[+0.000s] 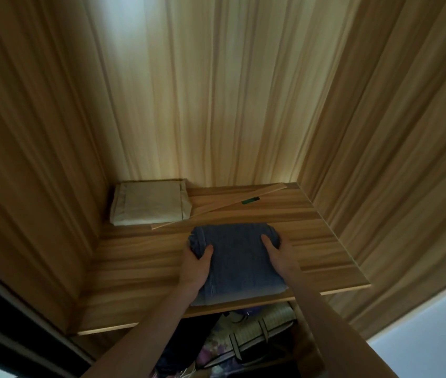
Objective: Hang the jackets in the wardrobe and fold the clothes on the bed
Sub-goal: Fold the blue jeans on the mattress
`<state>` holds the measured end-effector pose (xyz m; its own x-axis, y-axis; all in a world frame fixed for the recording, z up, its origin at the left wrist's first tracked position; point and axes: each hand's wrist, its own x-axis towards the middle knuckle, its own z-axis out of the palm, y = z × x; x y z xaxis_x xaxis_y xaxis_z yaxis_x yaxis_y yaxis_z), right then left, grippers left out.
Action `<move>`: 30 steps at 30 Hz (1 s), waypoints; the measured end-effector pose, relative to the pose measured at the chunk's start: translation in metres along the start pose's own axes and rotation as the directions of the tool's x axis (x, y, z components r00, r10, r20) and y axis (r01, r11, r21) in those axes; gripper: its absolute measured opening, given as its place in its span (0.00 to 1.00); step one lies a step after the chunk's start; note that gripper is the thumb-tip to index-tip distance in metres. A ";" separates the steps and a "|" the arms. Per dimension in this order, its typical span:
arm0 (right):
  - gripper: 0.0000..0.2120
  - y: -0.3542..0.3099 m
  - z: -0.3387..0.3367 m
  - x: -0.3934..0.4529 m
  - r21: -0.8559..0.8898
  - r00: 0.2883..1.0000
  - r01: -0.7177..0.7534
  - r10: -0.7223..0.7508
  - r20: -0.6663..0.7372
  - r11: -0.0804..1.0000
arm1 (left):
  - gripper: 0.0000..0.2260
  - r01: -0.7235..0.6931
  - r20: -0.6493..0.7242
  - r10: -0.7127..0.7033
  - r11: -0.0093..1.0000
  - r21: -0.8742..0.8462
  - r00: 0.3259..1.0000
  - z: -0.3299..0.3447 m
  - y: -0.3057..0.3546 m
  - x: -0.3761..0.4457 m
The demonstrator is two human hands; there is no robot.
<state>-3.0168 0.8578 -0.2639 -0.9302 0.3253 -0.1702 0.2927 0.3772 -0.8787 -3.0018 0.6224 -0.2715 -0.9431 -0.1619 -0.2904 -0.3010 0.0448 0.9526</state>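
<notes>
We hold folded denim garment (239,261) on wardrobe shelf (140,271), near front edge, near end overhanging lip slightly. Left hand (194,264) grips left side, thumb on top, fingers wrapped round fold. Right hand (277,253) grips right side, fingers hidden beyond the edge.

Risks, as we judge: letting go now, bundle may tip off the lip. Pushing farther in, far edge could knock loose wooden strip (217,208) or crowd pale folded cloth (149,204) at far left. Uneven push may skew fold.

No readable writing; green mark (250,200) on strip illegible.
</notes>
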 end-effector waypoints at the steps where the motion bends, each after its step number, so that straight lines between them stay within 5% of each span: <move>1: 0.31 0.000 0.001 -0.001 -0.038 1.000 0.013 -0.013 -0.007 0.999 | 0.36 -0.028 -0.042 0.033 0.992 0.122 0.999 0.001 0.000 0.001; 5: 0.25 0.006 0.006 -0.017 -0.257 0.965 0.199 -0.235 -0.116 0.946 | 0.29 -0.237 -0.113 0.417 0.697 0.677 0.902 0.002 -0.001 -0.010; 8: 0.23 0.014 0.013 -0.030 -0.484 0.808 0.445 -0.571 -0.146 0.754 | 0.25 -0.466 0.135 0.604 0.433 0.772 0.786 0.006 -0.006 -0.013; 11: 0.25 0.024 0.026 -0.038 -0.560 0.758 0.534 -0.652 -0.015 0.634 | 0.28 -0.514 0.297 0.589 0.240 0.824 0.751 0.009 -0.021 -0.007; 22: 0.35 0.032 0.030 -0.041 -0.526 0.836 0.491 -0.546 0.059 0.695 | 0.33 -0.498 0.328 0.528 0.216 0.840 0.783 0.005 -0.012 -0.017; 30: 0.29 0.001 0.008 -0.099 -0.519 0.762 0.545 -0.647 -0.022 0.659 | 0.28 -0.568 0.331 0.672 0.162 0.807 0.663 -0.015 0.025 -0.076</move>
<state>-2.9264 0.8195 -0.2513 -0.8934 0.0231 0.4488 -0.1987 0.8754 -0.4406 -2.9358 0.6212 -0.2247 -0.8739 0.2496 0.4172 0.3728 0.8948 0.2455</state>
